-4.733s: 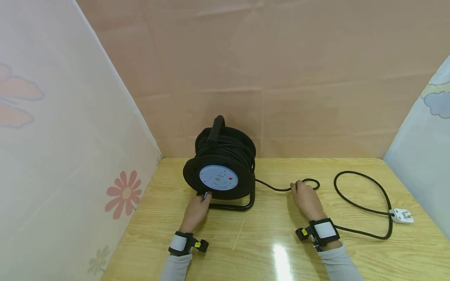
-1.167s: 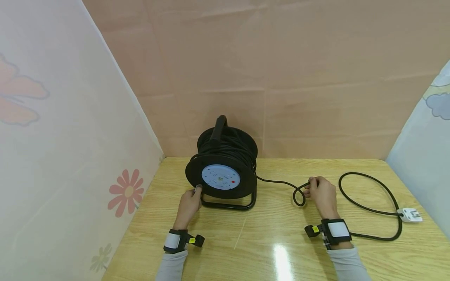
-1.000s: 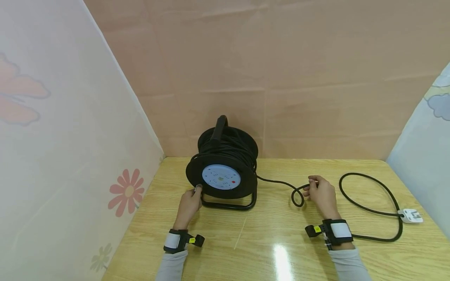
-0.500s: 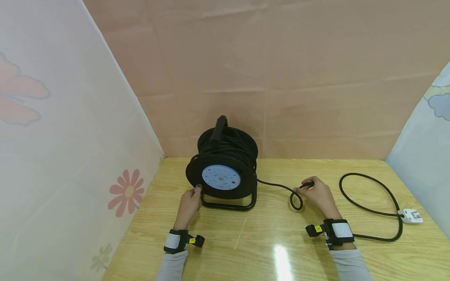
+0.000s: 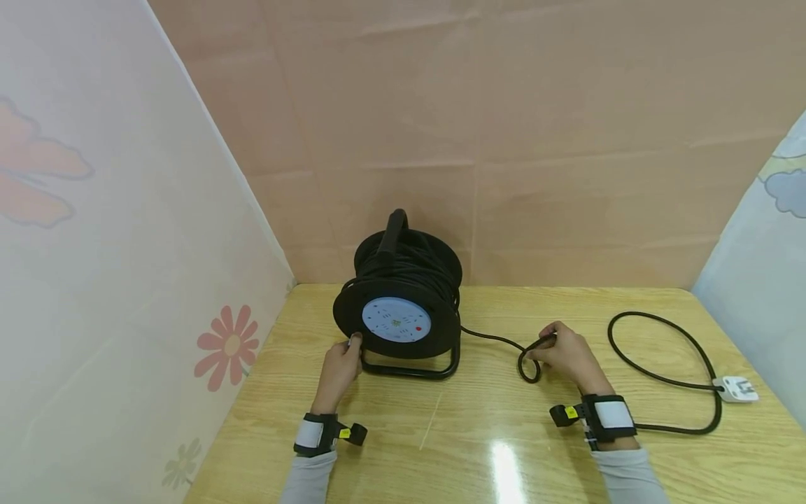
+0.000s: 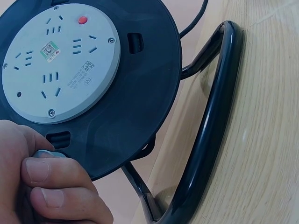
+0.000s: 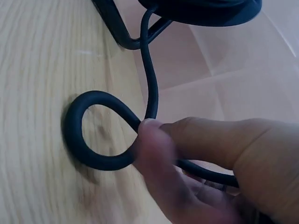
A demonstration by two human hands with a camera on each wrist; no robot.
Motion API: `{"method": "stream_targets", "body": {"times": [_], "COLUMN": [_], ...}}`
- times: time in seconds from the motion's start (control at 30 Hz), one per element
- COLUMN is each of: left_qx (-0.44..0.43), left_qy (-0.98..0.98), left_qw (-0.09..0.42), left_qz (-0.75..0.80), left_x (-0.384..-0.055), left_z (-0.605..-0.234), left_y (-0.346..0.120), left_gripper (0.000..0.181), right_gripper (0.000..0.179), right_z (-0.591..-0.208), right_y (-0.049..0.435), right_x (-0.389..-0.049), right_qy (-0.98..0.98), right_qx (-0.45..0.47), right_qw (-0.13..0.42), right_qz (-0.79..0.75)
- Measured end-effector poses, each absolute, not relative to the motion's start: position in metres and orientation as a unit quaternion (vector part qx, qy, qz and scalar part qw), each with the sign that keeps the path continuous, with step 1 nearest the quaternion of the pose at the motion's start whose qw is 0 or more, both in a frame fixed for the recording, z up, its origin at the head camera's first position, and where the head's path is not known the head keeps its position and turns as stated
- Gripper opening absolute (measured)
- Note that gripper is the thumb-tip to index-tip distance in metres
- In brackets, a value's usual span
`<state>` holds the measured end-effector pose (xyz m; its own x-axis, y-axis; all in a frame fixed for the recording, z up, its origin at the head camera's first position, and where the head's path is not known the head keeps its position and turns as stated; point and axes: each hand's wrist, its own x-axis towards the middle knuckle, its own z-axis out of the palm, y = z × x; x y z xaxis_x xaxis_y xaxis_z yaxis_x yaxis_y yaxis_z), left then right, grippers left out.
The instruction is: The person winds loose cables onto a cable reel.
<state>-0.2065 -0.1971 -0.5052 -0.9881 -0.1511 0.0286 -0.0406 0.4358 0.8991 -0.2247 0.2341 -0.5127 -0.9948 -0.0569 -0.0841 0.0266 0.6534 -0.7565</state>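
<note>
1. The black reel (image 5: 349, 311) stands on the wooden table (image 5: 466, 434), left of the middle and toward the far side, resting on its bent-tube stand (image 5: 409, 373).
2. The reel's round white socket panel (image 5: 397, 320) faces the near side and carries a red button (image 6: 82, 20) at its right; a black carrying handle (image 5: 393, 234) rises above the wound cable.
3. The left hand (image 5: 340, 367) is at the near left edge of the reel. Its thumb and curled fingers grip a small pale knob (image 6: 48, 153) on the rim of the front disc, below the socket panel.
4. The right hand (image 5: 569, 357) is well to the right of the reel. Its thumb and a finger pinch the black cable (image 5: 494, 338); the fingertips are blurred in the right wrist view.
5. The cable leaves the reel's right side and runs right to a small loop (image 7: 77, 130) just left of the right hand, with the pinch near where that loop crosses itself.
6. Farther right, the cable makes a wide curve on the table and ends in a white plug (image 5: 737, 389), which lies near the table's right edge with its prongs to the right.
7. Each wrist wears a black strap with a white patch; beyond the table's far edge is a tan wall (image 5: 567, 140).
</note>
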Motion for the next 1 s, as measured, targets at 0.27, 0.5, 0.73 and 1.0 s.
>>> {"method": "stream_targets", "body": {"times": [0.27, 0.5, 0.73, 1.0], "left_qx": [0.057, 0.061, 0.067, 0.068], "left_qy": [-0.852, -0.852, -0.848, -0.847], "left_qw": [0.057, 0.060, 0.060, 0.060], "left_qz": [-0.517, -0.517, -0.522, -0.523], "left_x": [-0.206, -0.206, -0.206, -0.207], "left_z": [-0.506, -0.507, -0.505, -0.505], "left_y": [-0.197, -0.197, -0.197, -0.197], "left_gripper": [0.059, 0.056, 0.056, 0.057], "right_gripper": [0.044, 0.046, 0.027, 0.022], "right_z": [-0.509, -0.503, -0.500, -0.490], "right_y": [0.232, 0.225, 0.217, 0.211], "right_x": [-0.222, -0.218, -0.218, -0.218], "right_qy": [0.923, 0.905, 0.906, 0.918], "right_qx": [-0.020, -0.017, -0.031, 0.002], "right_qw": [-0.013, -0.056, -0.090, -0.011], "right_qz": [-0.385, -0.422, -0.412, -0.396]}}
